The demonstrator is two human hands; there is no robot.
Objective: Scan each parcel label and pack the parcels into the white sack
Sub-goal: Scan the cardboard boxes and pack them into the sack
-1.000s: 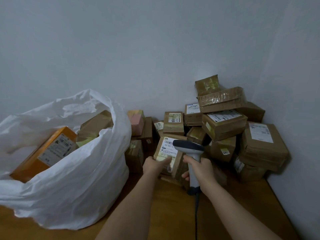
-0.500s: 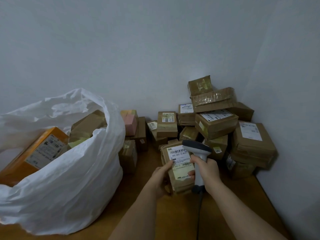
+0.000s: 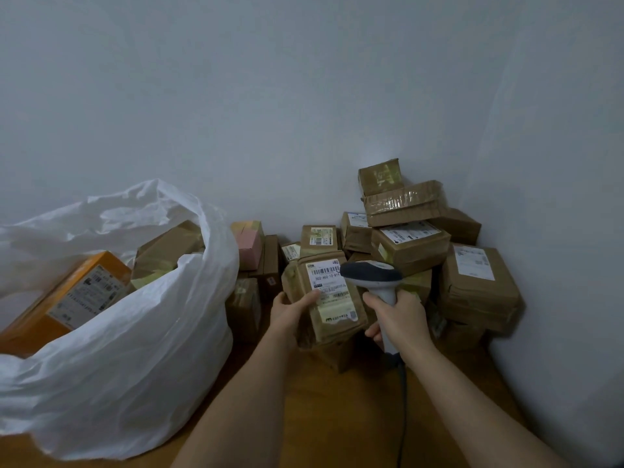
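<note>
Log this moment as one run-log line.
phase: scanning | left hand: holds brown parcel | right hand: holds scanner at label | white sack: part filled

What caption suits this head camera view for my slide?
Left hand holds a labelled parcel beside the right hand's scanner, white sack waiting.

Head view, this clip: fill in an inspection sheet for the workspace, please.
Surface: wooden table, bare in front.
Job's things: white sack open at left, orange box and brown boxes inside; parcel held label up; scanner over its label.
Clutter: parcel pile stacked in the corner; pink box behind the sack.
Hands: left hand holds the parcel; right hand grips the scanner.
Cables: scanner cable runs toward the camera.
Surroundings: plain walls.
</note>
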